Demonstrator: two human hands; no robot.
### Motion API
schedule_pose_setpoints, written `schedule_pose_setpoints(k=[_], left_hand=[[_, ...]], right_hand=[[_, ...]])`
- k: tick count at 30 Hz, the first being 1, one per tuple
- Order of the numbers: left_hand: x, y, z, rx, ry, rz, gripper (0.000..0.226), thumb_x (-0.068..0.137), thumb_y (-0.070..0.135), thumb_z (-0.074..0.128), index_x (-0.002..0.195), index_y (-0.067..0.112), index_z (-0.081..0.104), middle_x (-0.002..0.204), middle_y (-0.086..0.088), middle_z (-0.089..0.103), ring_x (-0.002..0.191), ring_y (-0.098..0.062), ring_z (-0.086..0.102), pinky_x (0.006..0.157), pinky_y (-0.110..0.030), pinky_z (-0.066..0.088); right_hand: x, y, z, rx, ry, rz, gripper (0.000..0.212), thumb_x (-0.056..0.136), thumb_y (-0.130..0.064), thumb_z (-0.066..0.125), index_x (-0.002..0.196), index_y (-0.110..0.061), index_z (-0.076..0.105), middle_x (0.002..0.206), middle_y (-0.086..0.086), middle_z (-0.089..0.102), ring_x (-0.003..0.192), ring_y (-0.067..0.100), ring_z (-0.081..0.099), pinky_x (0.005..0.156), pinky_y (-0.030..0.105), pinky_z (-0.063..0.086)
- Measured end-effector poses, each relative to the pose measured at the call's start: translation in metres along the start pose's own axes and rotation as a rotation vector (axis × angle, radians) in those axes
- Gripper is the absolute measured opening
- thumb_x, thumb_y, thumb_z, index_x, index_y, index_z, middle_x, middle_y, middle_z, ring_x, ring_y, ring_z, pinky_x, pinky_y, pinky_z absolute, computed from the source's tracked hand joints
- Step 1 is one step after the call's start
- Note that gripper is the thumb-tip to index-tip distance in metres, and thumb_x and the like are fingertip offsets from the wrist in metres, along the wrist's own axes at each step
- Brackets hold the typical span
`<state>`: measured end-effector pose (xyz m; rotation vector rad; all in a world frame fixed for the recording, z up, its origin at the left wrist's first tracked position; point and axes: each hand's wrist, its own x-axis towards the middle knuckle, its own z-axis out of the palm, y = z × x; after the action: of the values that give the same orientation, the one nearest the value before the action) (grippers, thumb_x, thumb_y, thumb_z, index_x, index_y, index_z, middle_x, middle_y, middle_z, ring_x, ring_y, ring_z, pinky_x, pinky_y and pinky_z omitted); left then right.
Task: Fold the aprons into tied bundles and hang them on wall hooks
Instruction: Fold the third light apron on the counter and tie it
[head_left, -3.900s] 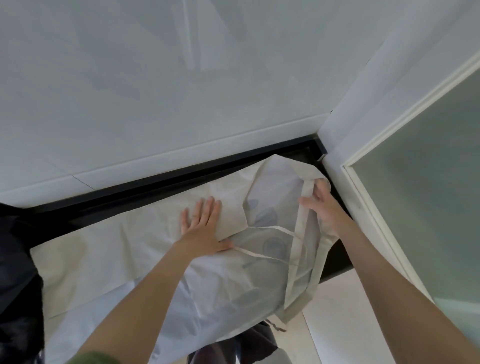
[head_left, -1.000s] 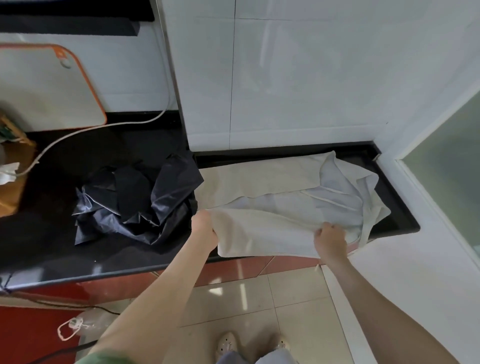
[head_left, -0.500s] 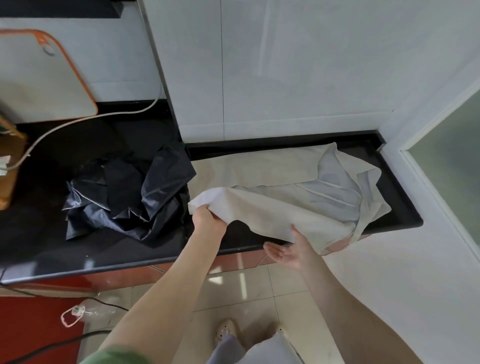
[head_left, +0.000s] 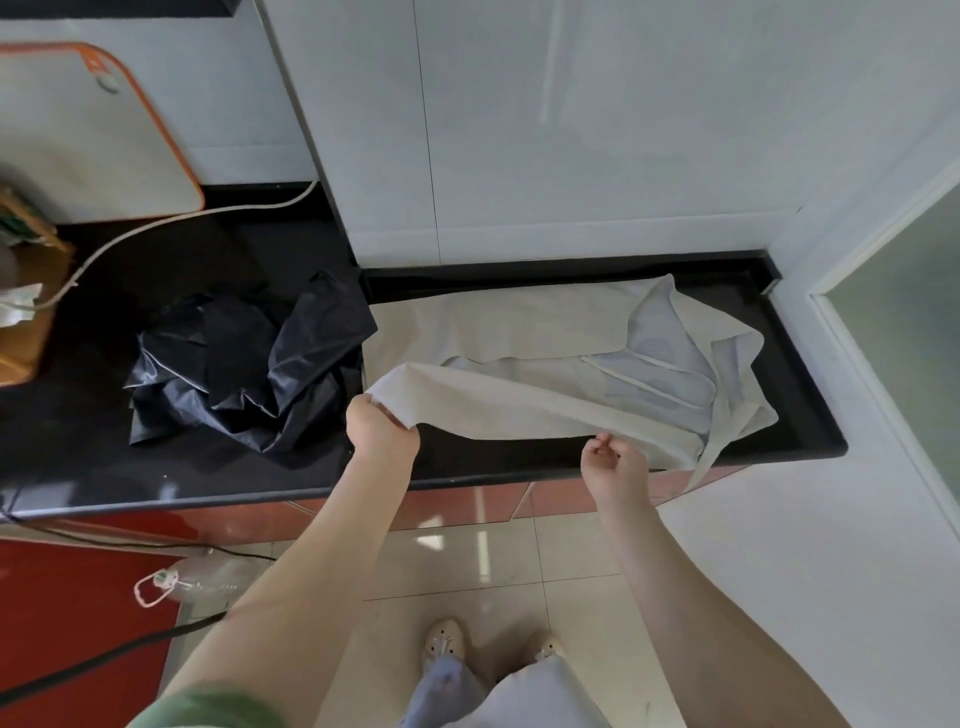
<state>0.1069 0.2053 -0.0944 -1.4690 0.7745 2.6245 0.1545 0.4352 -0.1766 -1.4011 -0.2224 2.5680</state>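
A cream apron (head_left: 519, 332) lies spread along the narrow right part of the black counter (head_left: 795, 415), its bib and straps folded in at the right end. My left hand (head_left: 382, 431) grips the apron's near left corner and holds it lifted off the counter. My right hand (head_left: 613, 462) is curled at the apron's near edge, fingertips pinching the hem from below. A crumpled black apron (head_left: 244, 369) sits on the counter to the left.
A white board with an orange rim (head_left: 93, 135) leans on the wall at the far left, with a white cable (head_left: 171, 223) running past it. A wooden box (head_left: 26, 317) stands at the left edge. White walls close in behind and to the right. My feet stand on pale tiles below.
My left hand has kept the near corner raised. My right hand, open palm-up under the edge half a second ago, has closed its fingers on the hem.
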Motion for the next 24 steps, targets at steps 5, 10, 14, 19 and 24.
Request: schedule_pose_setpoints(k=[5, 10, 14, 19, 24], left_hand=[[-0.004, -0.002, -0.01, 0.045, -0.061, 0.063, 0.022, 0.094, 0.013, 0.038, 0.084, 0.016, 0.058, 0.061, 0.004, 0.059, 0.044, -0.012, 0.06, 0.046, -0.015, 0.045], [-0.003, -0.004, -0.02, 0.151, 0.083, 0.142, 0.033, 0.093, 0.017, 0.047, 0.123, 0.014, 0.061, 0.099, -0.001, 0.067, 0.079, -0.02, 0.065, 0.055, -0.02, 0.049], [-0.005, -0.008, -0.025, 0.788, 0.249, 0.346, 0.025, 0.092, 0.0, 0.05, 0.116, -0.006, 0.057, 0.099, -0.015, 0.063, 0.095, -0.033, 0.058, 0.064, -0.024, 0.049], [0.007, -0.005, -0.022, 1.077, 0.287, 0.432, 0.033, 0.101, 0.025, 0.039, 0.12, 0.003, 0.054, 0.077, -0.001, 0.05, 0.073, -0.015, 0.059, 0.071, -0.025, 0.048], [0.008, 0.006, -0.011, 0.95, 0.368, 0.388, 0.041, 0.104, 0.026, 0.036, 0.122, -0.006, 0.055, 0.09, -0.012, 0.058, 0.088, -0.026, 0.061, 0.065, -0.017, 0.048]], right_hand=[[0.003, -0.03, -0.009, 0.007, -0.102, -0.011, 0.009, 0.09, -0.008, 0.055, 0.081, -0.012, 0.056, 0.07, 0.0, 0.055, 0.059, 0.013, 0.045, 0.063, 0.022, 0.038], [0.001, -0.054, -0.013, 0.081, -0.167, -0.04, 0.008, 0.091, -0.02, 0.062, 0.094, -0.015, 0.067, 0.091, -0.002, 0.07, 0.089, 0.016, 0.066, 0.084, 0.025, 0.051], [-0.004, -0.072, -0.004, 0.037, -0.19, -0.15, 0.011, 0.092, -0.018, 0.058, 0.091, -0.014, 0.068, 0.09, -0.002, 0.072, 0.088, 0.015, 0.071, 0.092, 0.029, 0.052], [0.004, -0.093, 0.028, -0.425, -0.173, -0.314, 0.017, 0.097, -0.02, 0.048, 0.082, -0.016, 0.054, 0.075, -0.001, 0.052, 0.068, 0.013, 0.052, 0.071, 0.027, 0.045], [0.023, -0.11, 0.065, -1.154, -0.074, -0.526, 0.015, 0.092, -0.018, 0.05, 0.078, -0.012, 0.051, 0.073, 0.002, 0.048, 0.064, 0.014, 0.045, 0.065, 0.027, 0.038]])
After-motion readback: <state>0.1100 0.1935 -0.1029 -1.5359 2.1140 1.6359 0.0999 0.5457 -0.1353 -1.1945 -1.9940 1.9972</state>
